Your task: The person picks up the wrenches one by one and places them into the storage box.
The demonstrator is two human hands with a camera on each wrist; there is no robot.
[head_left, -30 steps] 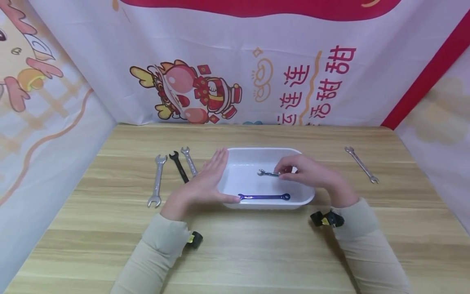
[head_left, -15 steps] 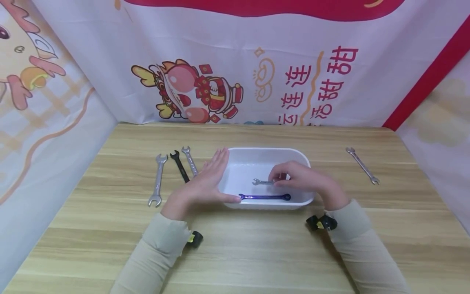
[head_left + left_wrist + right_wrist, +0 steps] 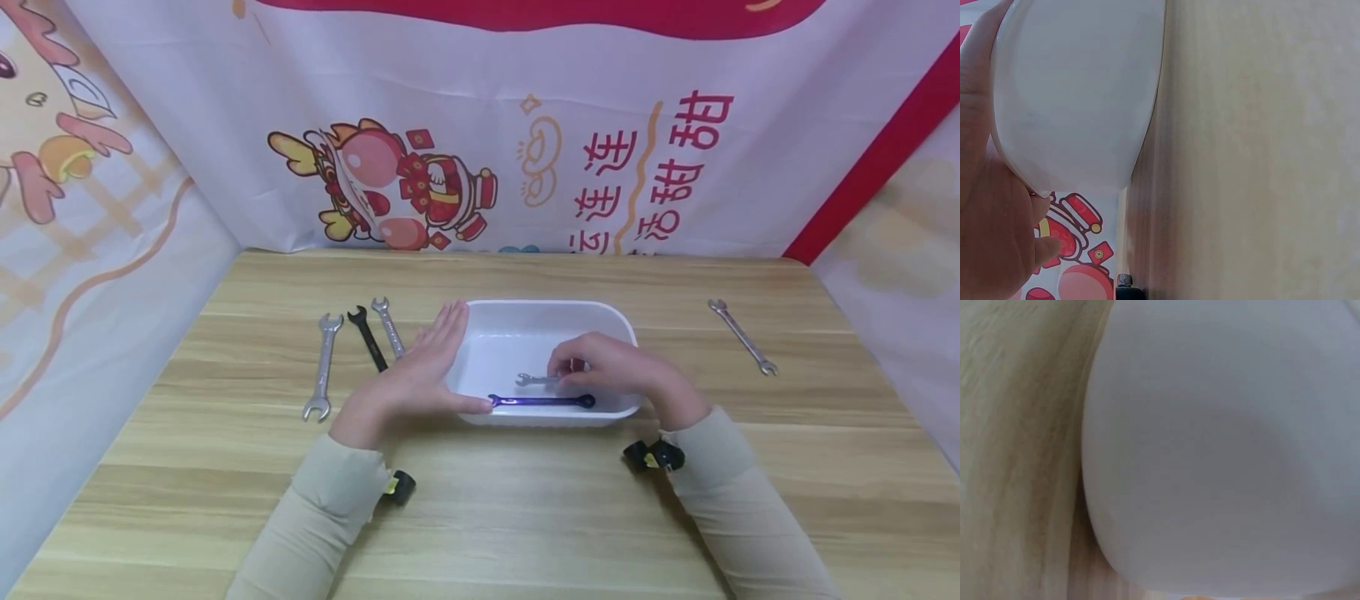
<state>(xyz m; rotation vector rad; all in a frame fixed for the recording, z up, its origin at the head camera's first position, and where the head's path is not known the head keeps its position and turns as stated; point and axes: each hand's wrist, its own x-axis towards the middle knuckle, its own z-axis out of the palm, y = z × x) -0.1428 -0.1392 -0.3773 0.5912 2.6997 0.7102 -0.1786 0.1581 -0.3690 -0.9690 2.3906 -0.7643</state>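
Observation:
A white rectangular dish [image 3: 540,320] stands mid-table, and its outer wall [image 3: 1079,94] fills much of the left wrist view. My left hand [image 3: 423,367] lies against the dish's left end, fingers straight, thumb along the near rim. Inside the dish, my right hand [image 3: 609,363] pinches a small silver wrench [image 3: 528,380], whose open-ended head points left; the rest is hidden under the fingers. A purple wrench [image 3: 542,401] lies along the dish's near side, just in front of the silver one. In the right wrist view only the dish wall [image 3: 1210,456] and table show, with no hand.
Left of the dish lie a large silver wrench [image 3: 323,367], a black wrench [image 3: 367,337] and another silver wrench [image 3: 387,325], the last two partly behind my left hand. One silver wrench [image 3: 742,336] lies far right. A printed cloth [image 3: 450,83] hangs behind the wooden table [image 3: 525,517].
My right hand has moved left and slightly down inside the dish with the small silver wrench, bringing it closer to the purple one. The left hand has stayed in place.

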